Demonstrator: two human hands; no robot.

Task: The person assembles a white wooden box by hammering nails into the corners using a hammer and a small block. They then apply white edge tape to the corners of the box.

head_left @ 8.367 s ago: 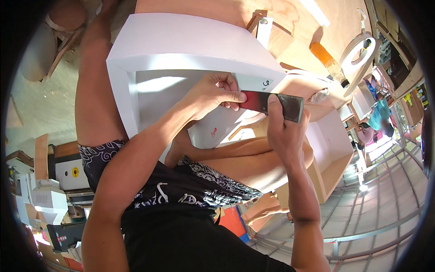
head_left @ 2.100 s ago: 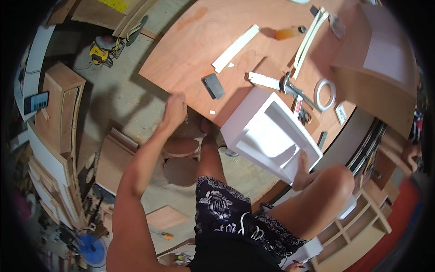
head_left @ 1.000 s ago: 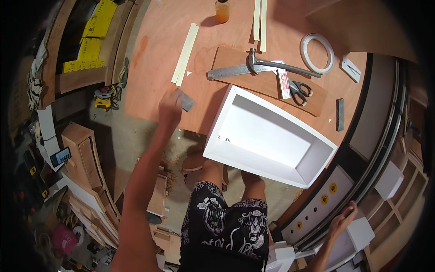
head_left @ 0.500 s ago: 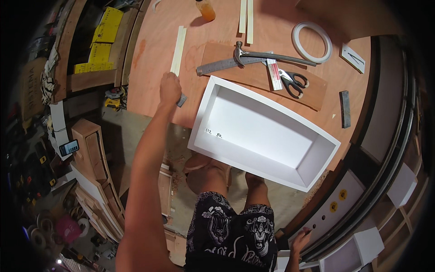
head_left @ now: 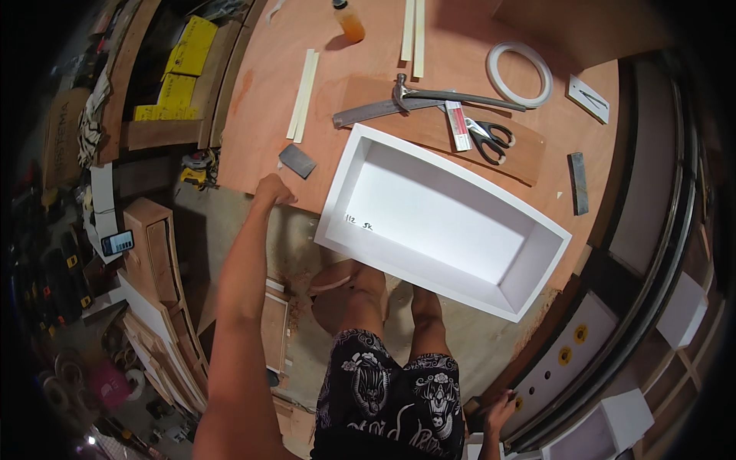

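My left hand (head_left: 273, 189) hovers at the near left edge of the wooden tabletop, fingers curled, no object showing in it. Just beyond it lies a flat dark grey block (head_left: 297, 162), apart from the hand. Two pale thin wood strips (head_left: 303, 96) lie side by side past the block. To the right, a white open box (head_left: 437, 207) with dark handwriting inside rests partly over the table's near edge. Low on the right, my right hand (head_left: 501, 412) hangs beside a pale panel, its fingers bent together; whatever may be in them cannot be made out.
Behind the box, a brown board (head_left: 429, 123) carries a hammer (head_left: 460, 96), a metal ruler (head_left: 376, 113) and black-handled scissors (head_left: 491, 141). A roll of white edging (head_left: 520, 74), another dark block (head_left: 578, 184) and an orange-filled bottle (head_left: 349, 23) stand around. Shelving flanks the left.
My left hand has come off the strips and the dark block, moving back toward me to the table edge. The block now lies fully visible. My right hand has shifted slightly.
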